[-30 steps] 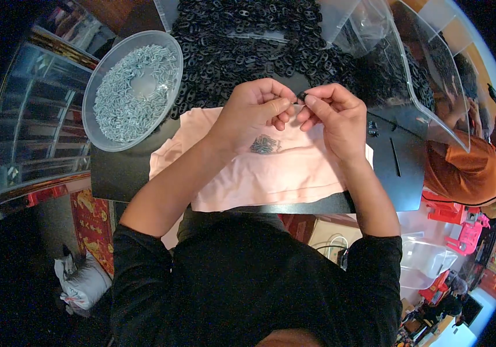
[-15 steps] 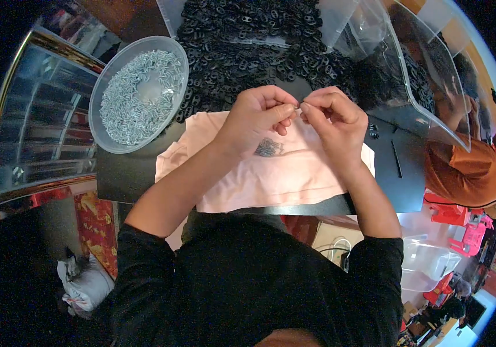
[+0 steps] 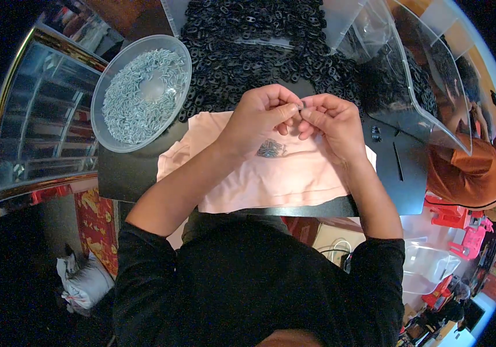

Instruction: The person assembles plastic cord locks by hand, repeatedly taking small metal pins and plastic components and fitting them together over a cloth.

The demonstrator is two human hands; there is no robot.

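Over a pale pink cloth [image 3: 271,188], my left hand [image 3: 264,118] and my right hand [image 3: 336,126] meet with thumbs and fingertips pinched together. A tiny dark piece shows between the fingertips, mostly hidden and too small to name. Below them, a small pile of thin metal pins [image 3: 270,149] lies on the cloth. At the far left stands a round translucent bowl [image 3: 97,110] holding many short silvery metal pieces [image 3: 117,107]. Beyond my hands spreads a heap of flat black parts with oval holes [image 3: 230,63].
A clear plastic bin [image 3: 412,95] lies tipped at the right with black parts inside. On the dark table [image 3: 395,196] are a thin black rod [image 3: 397,161] and a few small dark pieces [image 3: 376,134]. A person in an orange-brown garment [image 3: 467,173] is farther right.
My right hand has turned slightly, its fingers closing nearer to the left fingertips. The left hand has barely moved and keeps its pinch.
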